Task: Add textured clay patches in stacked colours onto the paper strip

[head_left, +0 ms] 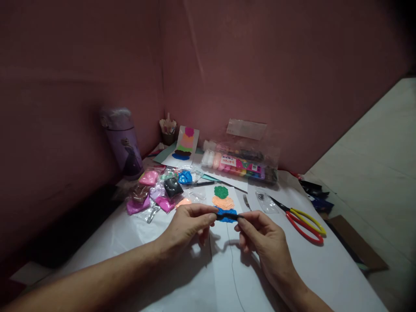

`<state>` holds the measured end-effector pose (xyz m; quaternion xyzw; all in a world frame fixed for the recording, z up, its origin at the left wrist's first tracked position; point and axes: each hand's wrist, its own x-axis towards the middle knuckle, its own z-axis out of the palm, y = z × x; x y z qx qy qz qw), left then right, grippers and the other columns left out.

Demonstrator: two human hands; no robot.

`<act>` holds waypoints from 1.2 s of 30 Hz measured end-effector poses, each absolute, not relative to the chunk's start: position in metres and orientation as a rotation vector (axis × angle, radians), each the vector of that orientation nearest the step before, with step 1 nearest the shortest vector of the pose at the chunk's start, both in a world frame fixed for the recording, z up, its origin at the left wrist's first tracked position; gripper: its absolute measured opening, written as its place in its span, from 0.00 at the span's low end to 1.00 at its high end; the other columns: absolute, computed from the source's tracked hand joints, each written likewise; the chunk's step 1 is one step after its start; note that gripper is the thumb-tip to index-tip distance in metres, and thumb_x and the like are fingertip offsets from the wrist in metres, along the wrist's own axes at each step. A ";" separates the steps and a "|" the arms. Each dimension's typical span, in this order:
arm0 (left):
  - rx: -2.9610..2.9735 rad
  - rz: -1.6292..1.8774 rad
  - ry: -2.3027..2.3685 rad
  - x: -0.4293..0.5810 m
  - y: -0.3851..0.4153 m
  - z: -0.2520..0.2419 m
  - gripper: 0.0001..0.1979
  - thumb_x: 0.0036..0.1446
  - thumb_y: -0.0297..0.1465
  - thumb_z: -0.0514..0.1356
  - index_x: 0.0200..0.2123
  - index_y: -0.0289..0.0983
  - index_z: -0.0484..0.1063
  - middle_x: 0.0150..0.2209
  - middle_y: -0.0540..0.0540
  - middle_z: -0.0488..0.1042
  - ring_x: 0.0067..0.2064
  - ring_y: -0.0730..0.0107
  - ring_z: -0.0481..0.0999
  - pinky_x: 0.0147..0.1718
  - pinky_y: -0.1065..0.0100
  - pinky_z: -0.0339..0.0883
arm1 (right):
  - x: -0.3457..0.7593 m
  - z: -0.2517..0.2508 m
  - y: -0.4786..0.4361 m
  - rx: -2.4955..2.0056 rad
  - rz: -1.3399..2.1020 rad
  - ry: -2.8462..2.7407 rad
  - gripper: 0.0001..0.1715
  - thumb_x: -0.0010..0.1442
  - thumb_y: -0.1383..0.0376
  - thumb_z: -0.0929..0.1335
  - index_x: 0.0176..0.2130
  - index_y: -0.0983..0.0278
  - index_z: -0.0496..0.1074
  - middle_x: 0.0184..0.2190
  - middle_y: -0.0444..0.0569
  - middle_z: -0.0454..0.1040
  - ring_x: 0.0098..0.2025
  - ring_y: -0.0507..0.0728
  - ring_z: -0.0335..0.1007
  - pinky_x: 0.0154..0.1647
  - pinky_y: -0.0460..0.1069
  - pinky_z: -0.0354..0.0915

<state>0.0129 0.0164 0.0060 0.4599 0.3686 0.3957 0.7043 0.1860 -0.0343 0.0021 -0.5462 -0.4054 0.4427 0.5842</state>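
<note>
My left hand (190, 224) and my right hand (264, 236) both pinch a thin black strip of clay (228, 215), stretched between the fingertips above a white sheet (224, 260). Just beyond the strip, on the sheet, lies a stacked clay picture: a green patch (221, 191), an orange patch (222, 202) and a blue patch (226, 218) partly hidden by the strip. A small fork (246, 201) rests to the right of the picture.
Small bags of pink, blue, black and purple clay (162, 190) lie at the left. Red-and-yellow scissors (303, 221) lie at the right. A clay set in a clear pack (240, 167), a sample card (186, 145), a purple cup (125, 147) and a stick holder (168, 130) stand by the wall.
</note>
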 end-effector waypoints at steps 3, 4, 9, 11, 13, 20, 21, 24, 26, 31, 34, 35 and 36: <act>1.025 0.824 0.825 0.016 0.013 0.006 0.18 0.42 0.33 0.68 0.38 0.31 0.76 0.22 0.50 0.70 0.16 0.81 0.64 0.15 0.74 0.58 | 0.183 0.002 -0.036 -1.265 1.089 -0.988 0.16 0.47 0.57 0.74 0.31 0.66 0.71 0.21 0.43 0.72 0.16 0.48 0.64 0.14 0.43 0.61; 1.031 0.805 0.823 0.017 0.012 0.007 0.18 0.42 0.33 0.68 0.38 0.31 0.76 0.23 0.49 0.71 0.16 0.81 0.64 0.15 0.74 0.58 | 0.182 0.002 -0.037 -1.257 1.116 -1.011 0.16 0.48 0.57 0.74 0.30 0.66 0.71 0.20 0.43 0.72 0.16 0.48 0.64 0.15 0.43 0.61; 1.108 0.736 0.772 0.018 0.009 0.006 0.12 0.43 0.32 0.66 0.31 0.30 0.74 0.25 0.47 0.73 0.17 0.79 0.66 0.16 0.75 0.59 | 0.178 0.002 -0.041 -1.232 1.240 -1.164 0.14 0.54 0.57 0.71 0.33 0.66 0.71 0.18 0.42 0.70 0.17 0.49 0.65 0.18 0.44 0.62; 1.129 0.724 0.785 0.018 0.009 0.006 0.12 0.44 0.32 0.65 0.30 0.29 0.73 0.22 0.48 0.72 0.17 0.79 0.66 0.15 0.75 0.58 | 0.177 0.001 -0.043 -1.201 1.248 -1.200 0.13 0.55 0.58 0.70 0.36 0.65 0.71 0.20 0.42 0.70 0.19 0.50 0.65 0.19 0.44 0.63; 1.148 0.718 0.813 0.018 0.009 0.005 0.11 0.45 0.33 0.65 0.30 0.30 0.73 0.19 0.50 0.69 0.16 0.79 0.65 0.14 0.76 0.57 | 0.177 0.000 -0.045 -1.167 1.228 -1.235 0.12 0.56 0.60 0.70 0.38 0.64 0.70 0.24 0.44 0.71 0.22 0.50 0.66 0.21 0.45 0.64; 1.182 0.685 0.809 0.018 0.008 -0.003 0.08 0.45 0.31 0.63 0.27 0.31 0.71 0.15 0.54 0.65 0.15 0.81 0.62 0.15 0.77 0.53 | 0.176 -0.001 -0.048 -1.215 1.064 -1.432 0.08 0.58 0.61 0.68 0.37 0.63 0.72 0.27 0.46 0.74 0.26 0.52 0.67 0.26 0.46 0.64; 1.189 0.677 0.805 0.018 0.008 -0.003 0.07 0.46 0.31 0.63 0.27 0.31 0.71 0.15 0.54 0.65 0.15 0.80 0.62 0.15 0.77 0.53 | 0.176 0.000 -0.049 -1.226 1.058 -1.435 0.08 0.58 0.61 0.68 0.36 0.63 0.72 0.27 0.46 0.74 0.26 0.51 0.66 0.26 0.45 0.63; 1.203 0.660 0.776 0.018 0.007 0.000 0.08 0.47 0.31 0.62 0.26 0.31 0.70 0.15 0.53 0.65 0.15 0.80 0.62 0.15 0.77 0.54 | 0.176 0.003 -0.049 -1.245 1.120 -1.389 0.09 0.57 0.60 0.69 0.33 0.64 0.72 0.23 0.44 0.72 0.23 0.50 0.65 0.23 0.45 0.62; 1.184 0.672 0.773 0.019 0.007 0.004 0.09 0.47 0.33 0.62 0.26 0.31 0.70 0.16 0.52 0.66 0.15 0.80 0.63 0.14 0.76 0.55 | 0.176 0.003 -0.047 -1.258 1.134 -1.311 0.10 0.56 0.59 0.70 0.31 0.65 0.71 0.19 0.42 0.69 0.20 0.49 0.63 0.20 0.44 0.61; 1.083 0.816 0.822 0.019 0.012 0.005 0.12 0.47 0.35 0.63 0.26 0.32 0.67 0.21 0.50 0.70 0.15 0.80 0.64 0.13 0.75 0.57 | 0.180 0.003 -0.037 -1.296 1.021 -1.032 0.13 0.51 0.60 0.73 0.27 0.65 0.69 0.19 0.41 0.70 0.16 0.46 0.60 0.16 0.42 0.59; 1.026 0.884 0.828 0.015 0.016 0.002 0.12 0.48 0.35 0.64 0.26 0.32 0.68 0.22 0.49 0.71 0.16 0.80 0.64 0.14 0.76 0.59 | 0.184 0.002 -0.033 -1.314 1.003 -0.930 0.14 0.50 0.59 0.73 0.28 0.66 0.69 0.20 0.42 0.70 0.15 0.46 0.59 0.14 0.42 0.58; 1.015 0.892 0.824 0.013 0.016 0.001 0.12 0.48 0.35 0.64 0.26 0.31 0.69 0.22 0.49 0.70 0.16 0.80 0.65 0.14 0.76 0.60 | 0.185 0.002 -0.032 -1.325 1.007 -0.922 0.14 0.50 0.58 0.73 0.28 0.66 0.69 0.20 0.43 0.71 0.15 0.46 0.60 0.14 0.41 0.58; 1.009 0.892 0.813 0.012 0.017 0.001 0.11 0.48 0.35 0.64 0.26 0.31 0.70 0.22 0.49 0.70 0.17 0.80 0.65 0.14 0.76 0.60 | 0.185 0.002 -0.032 -1.335 1.010 -0.920 0.15 0.50 0.58 0.73 0.29 0.66 0.70 0.21 0.44 0.71 0.15 0.46 0.60 0.13 0.41 0.58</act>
